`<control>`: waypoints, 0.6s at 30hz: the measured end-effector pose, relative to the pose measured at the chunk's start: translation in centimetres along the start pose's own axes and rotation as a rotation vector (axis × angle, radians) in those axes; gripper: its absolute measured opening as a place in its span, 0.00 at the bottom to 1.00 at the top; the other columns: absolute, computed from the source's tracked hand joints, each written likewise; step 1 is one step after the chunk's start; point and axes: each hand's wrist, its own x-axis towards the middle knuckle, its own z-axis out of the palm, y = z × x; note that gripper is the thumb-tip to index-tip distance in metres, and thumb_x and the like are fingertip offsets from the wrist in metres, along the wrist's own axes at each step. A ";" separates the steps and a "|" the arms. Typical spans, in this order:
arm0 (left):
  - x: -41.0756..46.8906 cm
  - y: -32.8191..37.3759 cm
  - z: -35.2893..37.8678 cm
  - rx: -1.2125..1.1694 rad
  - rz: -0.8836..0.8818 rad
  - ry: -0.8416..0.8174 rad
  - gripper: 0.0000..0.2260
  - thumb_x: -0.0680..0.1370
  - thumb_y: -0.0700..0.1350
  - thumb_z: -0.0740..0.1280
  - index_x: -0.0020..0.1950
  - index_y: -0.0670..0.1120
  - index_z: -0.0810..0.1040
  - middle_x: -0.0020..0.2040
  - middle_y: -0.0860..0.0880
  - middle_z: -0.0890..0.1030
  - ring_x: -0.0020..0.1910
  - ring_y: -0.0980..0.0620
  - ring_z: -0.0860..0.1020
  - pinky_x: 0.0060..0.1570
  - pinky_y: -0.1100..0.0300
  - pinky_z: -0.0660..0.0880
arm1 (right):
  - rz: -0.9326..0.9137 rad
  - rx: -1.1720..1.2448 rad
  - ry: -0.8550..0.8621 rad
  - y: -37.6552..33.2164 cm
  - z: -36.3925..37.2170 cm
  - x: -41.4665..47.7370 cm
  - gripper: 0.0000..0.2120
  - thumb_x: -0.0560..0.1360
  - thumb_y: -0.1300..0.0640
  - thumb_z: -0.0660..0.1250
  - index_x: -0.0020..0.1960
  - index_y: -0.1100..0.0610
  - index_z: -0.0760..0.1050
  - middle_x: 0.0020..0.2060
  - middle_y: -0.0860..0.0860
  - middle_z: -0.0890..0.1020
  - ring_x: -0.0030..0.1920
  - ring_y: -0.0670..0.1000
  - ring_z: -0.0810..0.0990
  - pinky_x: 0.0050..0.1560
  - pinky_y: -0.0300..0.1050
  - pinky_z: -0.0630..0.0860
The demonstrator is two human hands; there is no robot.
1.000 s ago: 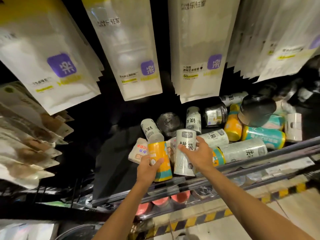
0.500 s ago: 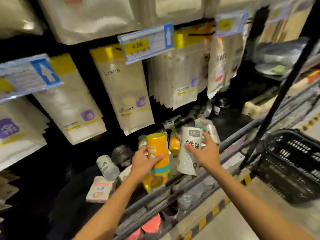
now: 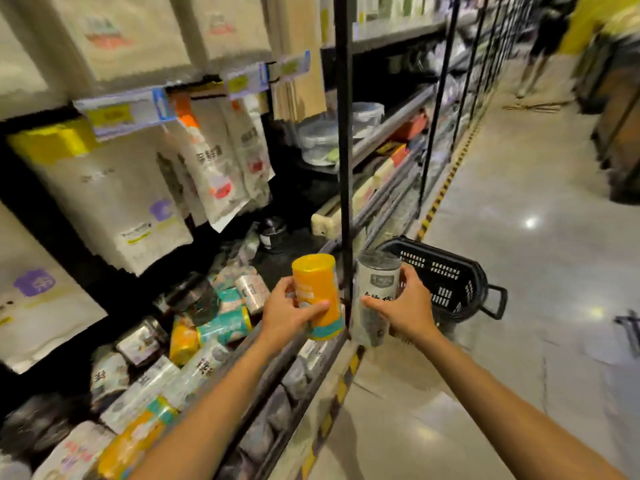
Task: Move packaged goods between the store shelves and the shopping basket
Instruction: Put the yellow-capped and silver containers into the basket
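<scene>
The left hand (image 3: 287,315) grips an orange roll (image 3: 313,275), a smooth, glossy cylinder with a flat top and a teal band round its base. The fingers curl round its middle and the thumb lies across the front. The roll stands nearly upright in the air, just above the front edge of the lower shelf (image 3: 301,362).

The right hand (image 3: 407,311) grips a grey roll (image 3: 375,282), a silvery cylinder in shiny film with dark printed characters. The thumb presses the front and the fingers wrap round the far side. This roll is also upright, just right of a thin black metal post (image 3: 343,150) and level with the orange one; the post stands between the two.

Beyond the right hand, a black plastic basket (image 3: 450,271) sits on the floor close against the base of the shelving. It is oval, its walls are pierced with rows of small slots, and a looped handle sticks out at its right end. What it holds cannot be made out.

On the lower shelf a loose heap of wrapped rolls (image 3: 225,327) lies on its sides, in teal, orange and silver, all in crinkled film. Above them hang flat, pale pouches (image 3: 104,202) with purple squares and yellow tops. The floor (image 3: 519,271) is polished and pale, with glints of light, and a yellow and black striped strip (image 3: 446,183) runs along the shelf base.
</scene>
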 end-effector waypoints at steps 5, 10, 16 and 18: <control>4.0 1.6 7.9 0.013 0.025 -0.157 0.24 0.66 0.40 0.78 0.58 0.45 0.72 0.52 0.47 0.79 0.49 0.50 0.80 0.51 0.57 0.77 | 0.084 -0.002 0.105 3.9 -5.5 3.1 0.35 0.61 0.59 0.80 0.63 0.56 0.67 0.57 0.52 0.79 0.51 0.46 0.77 0.54 0.44 0.76; 10.0 1.6 14.5 0.006 0.008 -0.268 0.25 0.66 0.40 0.78 0.58 0.45 0.71 0.53 0.46 0.79 0.49 0.51 0.79 0.45 0.64 0.76 | 0.166 0.015 0.205 7.9 -8.5 8.1 0.35 0.61 0.62 0.79 0.62 0.56 0.65 0.54 0.51 0.77 0.50 0.47 0.75 0.51 0.41 0.73; 21.4 0.2 21.4 0.019 -0.060 -0.337 0.25 0.67 0.43 0.78 0.58 0.49 0.68 0.56 0.46 0.79 0.55 0.48 0.79 0.57 0.50 0.76 | 0.232 -0.004 0.298 12.9 -10.6 17.9 0.41 0.61 0.62 0.80 0.67 0.58 0.61 0.54 0.47 0.71 0.54 0.47 0.73 0.56 0.42 0.72; 25.0 0.2 23.3 0.034 -0.067 -0.334 0.25 0.67 0.41 0.78 0.57 0.48 0.67 0.55 0.47 0.78 0.54 0.49 0.77 0.54 0.54 0.74 | 0.238 -0.022 0.296 14.4 -11.1 21.4 0.43 0.61 0.62 0.80 0.69 0.55 0.61 0.57 0.47 0.71 0.56 0.47 0.73 0.58 0.42 0.72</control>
